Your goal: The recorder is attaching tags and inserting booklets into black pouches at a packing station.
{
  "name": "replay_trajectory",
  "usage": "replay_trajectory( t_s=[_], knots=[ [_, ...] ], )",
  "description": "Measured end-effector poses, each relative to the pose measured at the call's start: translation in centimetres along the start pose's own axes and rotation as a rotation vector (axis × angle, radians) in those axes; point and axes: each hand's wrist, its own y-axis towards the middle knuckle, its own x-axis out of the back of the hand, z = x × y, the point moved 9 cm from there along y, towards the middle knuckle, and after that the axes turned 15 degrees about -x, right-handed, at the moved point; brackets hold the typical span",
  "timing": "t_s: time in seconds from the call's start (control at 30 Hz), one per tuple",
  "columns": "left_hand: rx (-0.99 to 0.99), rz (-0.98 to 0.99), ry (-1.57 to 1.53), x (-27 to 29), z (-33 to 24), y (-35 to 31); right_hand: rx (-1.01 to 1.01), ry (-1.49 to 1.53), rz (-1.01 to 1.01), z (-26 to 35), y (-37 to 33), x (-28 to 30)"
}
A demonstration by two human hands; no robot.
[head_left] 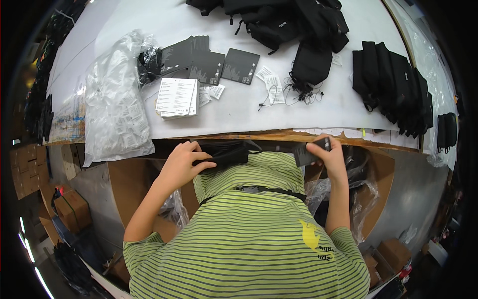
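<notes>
Near edge of the table [219, 119]: I saw the left hand [186, 160] clamped on a black fabric piece [229, 153] and, well apart, the right hand [332, 156] pinching a dark card [304, 156]. I judged the step as pairing card with fabric; next move seemed to call for steadying the fabric, bringing the card across; dark folds hid any opening from me

The person wears a yellow-green, dark-striped, short-sleeved shirt [234, 239]. A yellow print [309, 235] (with dark lettering [325, 252]) sits above the black waist strap [279, 190].
</notes>
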Motion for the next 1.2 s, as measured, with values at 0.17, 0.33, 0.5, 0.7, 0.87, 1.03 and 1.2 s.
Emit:
replay_trajectory(
  t_s=[0.17, 0.33, 0.5, 0.7, 0.87, 1.03, 1.2],
  knots=[
    [-0.006, -0.065, 0.081, 1.0, -0.5, 0.4, -0.018, 0.087, -0.002, 1.2, 1.0, -0.2],
    [-0.002, -0.12, -0.026, 2.2, -1.0, 0.8, 0.053, 0.719, 0.545, 2.0, 1.9, -2.5],
    [-0.128, -0.122, -0.183, 2.3, -2.9, 1.5, 0.319, 1.04, 0.5, 4.7, 1.5, -3.1],
    [-0.228, -0.131, -0.157, 2.3, -5.5, 2.0, 0.018, 1.162, 0.114, 2.2, 6.2, -4.4],
    [-0.283, -0.109, -0.097, 2.4, -6.4, 2.6, -0.135, 0.954, 0.242, 1.1, 5.4, -9.5],
    [-0.313, -0.105, -0.077, 2.5, -6.7, 2.9, -0.177, 0.86, 0.069, 1.6, 5.2, -10.0],
    [-0.341, -0.098, -0.069, 2.6, -7.2, 3.3, -0.195, 0.753, 0.061, 1.3, 6.0, -10.8]
  ],
)
